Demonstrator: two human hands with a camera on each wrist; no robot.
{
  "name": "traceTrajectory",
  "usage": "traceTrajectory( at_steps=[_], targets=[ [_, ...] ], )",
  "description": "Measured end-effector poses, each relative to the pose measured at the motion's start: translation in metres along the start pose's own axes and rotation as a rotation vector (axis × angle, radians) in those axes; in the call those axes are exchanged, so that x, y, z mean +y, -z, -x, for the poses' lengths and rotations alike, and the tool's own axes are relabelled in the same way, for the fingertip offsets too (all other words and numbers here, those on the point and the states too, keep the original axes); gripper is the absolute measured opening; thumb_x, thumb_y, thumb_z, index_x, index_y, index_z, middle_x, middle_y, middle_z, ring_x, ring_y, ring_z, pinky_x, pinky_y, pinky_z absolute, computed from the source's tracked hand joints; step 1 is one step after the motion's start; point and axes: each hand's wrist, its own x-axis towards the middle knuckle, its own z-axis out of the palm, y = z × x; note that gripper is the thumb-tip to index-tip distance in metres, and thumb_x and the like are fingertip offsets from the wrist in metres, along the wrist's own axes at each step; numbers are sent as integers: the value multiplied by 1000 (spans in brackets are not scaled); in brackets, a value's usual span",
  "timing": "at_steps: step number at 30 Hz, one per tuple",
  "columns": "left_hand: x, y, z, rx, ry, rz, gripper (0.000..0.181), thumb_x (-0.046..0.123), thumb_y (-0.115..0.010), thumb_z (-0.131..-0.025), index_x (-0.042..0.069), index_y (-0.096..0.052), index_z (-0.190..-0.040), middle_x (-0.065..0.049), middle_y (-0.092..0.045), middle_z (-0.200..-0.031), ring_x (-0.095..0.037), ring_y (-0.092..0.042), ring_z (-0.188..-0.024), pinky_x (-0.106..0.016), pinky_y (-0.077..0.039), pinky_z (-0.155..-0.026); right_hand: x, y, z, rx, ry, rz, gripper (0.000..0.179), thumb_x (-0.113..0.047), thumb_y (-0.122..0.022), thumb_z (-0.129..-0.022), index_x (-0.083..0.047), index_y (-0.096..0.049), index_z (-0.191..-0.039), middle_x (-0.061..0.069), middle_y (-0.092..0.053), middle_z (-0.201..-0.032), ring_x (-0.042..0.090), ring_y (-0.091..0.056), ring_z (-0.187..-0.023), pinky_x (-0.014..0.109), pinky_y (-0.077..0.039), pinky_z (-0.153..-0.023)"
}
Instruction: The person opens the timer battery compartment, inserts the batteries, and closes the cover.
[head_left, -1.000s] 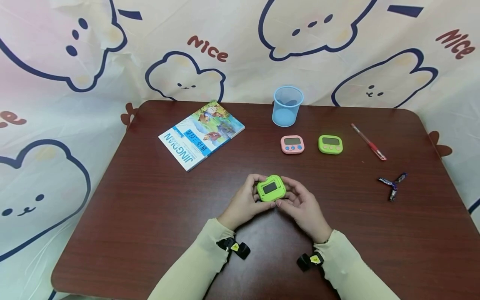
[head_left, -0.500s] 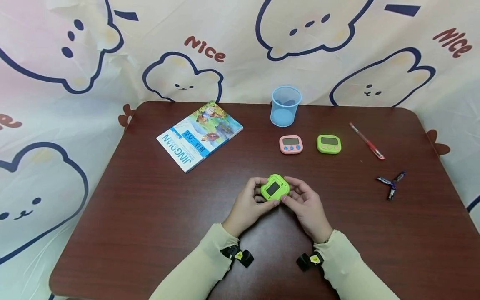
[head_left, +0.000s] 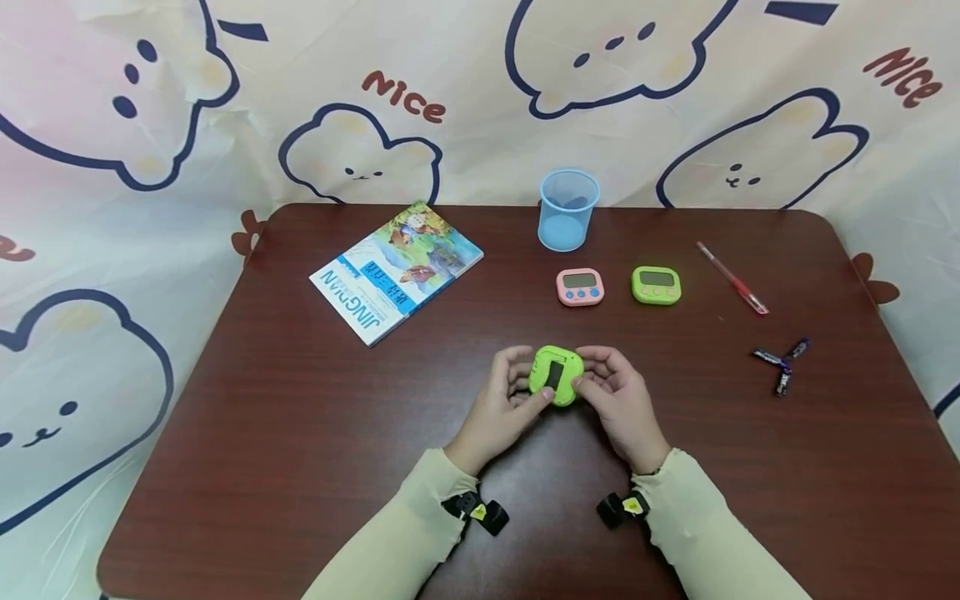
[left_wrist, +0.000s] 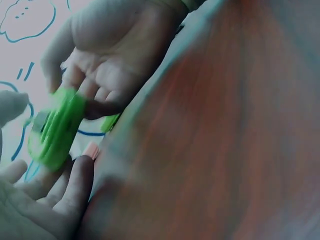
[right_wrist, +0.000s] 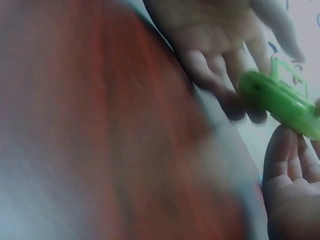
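Note:
Both hands hold a green digital timer [head_left: 557, 376] above the near middle of the table, a dark rectangle on its upward face. My left hand [head_left: 501, 408] supports it from the left with fingers under and beside it; its thumb tip lies over the near part of that face. From the other side my right hand [head_left: 619, 408] pinches the right edge between thumb and fingers. A thin green loop [right_wrist: 274, 69] stands out from the timer in the right wrist view. The left wrist view shows its ridged green side [left_wrist: 57, 132] between both hands' fingers.
A pink timer [head_left: 580, 287] and another green timer [head_left: 656, 285] lie beyond the hands. Behind them stands a blue cup [head_left: 564, 227]. A book [head_left: 396, 275] lies back left; a red pen [head_left: 733, 279] and three small dark batteries [head_left: 783, 364] lie right.
The held timer has turned in the fingers and shifted slightly right. The left thumb has come onto its face. The other objects keep their places on the table.

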Motion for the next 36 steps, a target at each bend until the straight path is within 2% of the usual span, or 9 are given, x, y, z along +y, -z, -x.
traceTrajectory(
  at_steps=[3,7,13,18,22,26,30,32,36],
  targets=[
    [-2,4,-1,-37,-9,31,60,12,-62,-101,4,-32,-152,-20,-62,-127,-29,-64,-106,-32,-58,-83,-1,7,-3,-18,9,18,34,12,-56,-91,12,-57,-125,9,-65,-103,12,-63,-89,21,-56,-74],
    [-3,7,-2,-93,-15,38,45,11,-54,-104,2,-43,-147,-21,-63,-127,-25,-66,-101,-36,-59,-83,-4,14,-7,-92,16,127,29,7,-58,-93,8,-66,-121,12,-69,-107,13,-64,-93,23,-56,-76],
    [-5,11,-2,-169,-28,22,37,6,-59,-101,5,-56,-138,-17,-67,-120,-17,-68,-93,-28,-58,-80,-9,17,-13,-178,-43,216,29,-2,-57,-97,2,-70,-122,15,-70,-118,16,-66,-104,24,-55,-83],
    [-6,9,-4,-147,-11,118,47,-2,-59,-99,0,-46,-144,-25,-63,-121,-20,-68,-95,-31,-59,-84,-8,16,-12,-159,-39,181,33,-9,-56,-102,3,-61,-133,18,-66,-121,13,-62,-103,21,-53,-84],
    [-6,6,-5,-105,39,230,59,-8,-58,-97,1,-36,-151,-28,-57,-125,-20,-67,-95,-32,-59,-86,-6,12,-7,-122,-23,116,39,-10,-56,-103,6,-52,-138,17,-63,-120,12,-62,-100,21,-54,-81],
    [-4,4,-3,-80,116,346,55,-6,-52,-99,3,-38,-151,-26,-53,-134,-22,-66,-104,-35,-58,-89,-4,6,-5,-89,-9,90,39,-7,-60,-101,8,-52,-137,15,-63,-117,12,-64,-96,22,-55,-78],
    [0,3,-1,-98,168,435,47,5,-44,-105,3,-37,-151,-22,-48,-144,-30,-60,-117,-45,-58,-90,-2,1,-4,-49,-11,130,36,-9,-67,-97,3,-60,-130,12,-66,-110,13,-64,-89,21,-55,-73],
    [0,3,0,-104,181,437,43,10,-44,-107,2,-38,-149,-21,-50,-143,-31,-61,-116,-47,-58,-87,0,-2,-3,-44,-19,150,35,-10,-70,-96,2,-63,-128,11,-68,-108,14,-65,-88,21,-55,-72],
    [-1,1,-2,-100,178,363,36,11,-52,-106,0,-45,-139,-21,-56,-133,-26,-68,-101,-44,-60,-82,3,-9,1,-37,-30,165,36,-10,-73,-93,2,-65,-126,13,-69,-108,14,-66,-89,22,-56,-72]
  ],
)
